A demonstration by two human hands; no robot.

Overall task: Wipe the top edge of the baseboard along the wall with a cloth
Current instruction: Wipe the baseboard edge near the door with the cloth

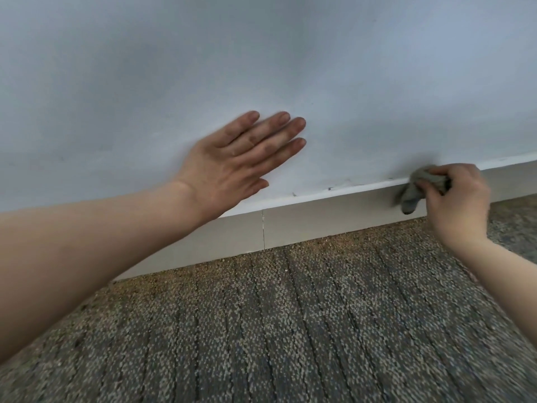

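Note:
A pale beige baseboard runs slanting across the view, lower at the left and higher at the right, under a light grey wall. My right hand grips a bunched grey cloth pressed onto the baseboard's top edge at the right. One corner of the cloth hangs down over the board's face. My left hand lies flat on the wall above the baseboard, fingers spread, holding nothing. Small dark marks sit along the top edge just left of the cloth.
Grey-brown striped carpet covers the floor up to the baseboard. A vertical seam joins two baseboard pieces below my left hand. My left forearm crosses the lower left of the view.

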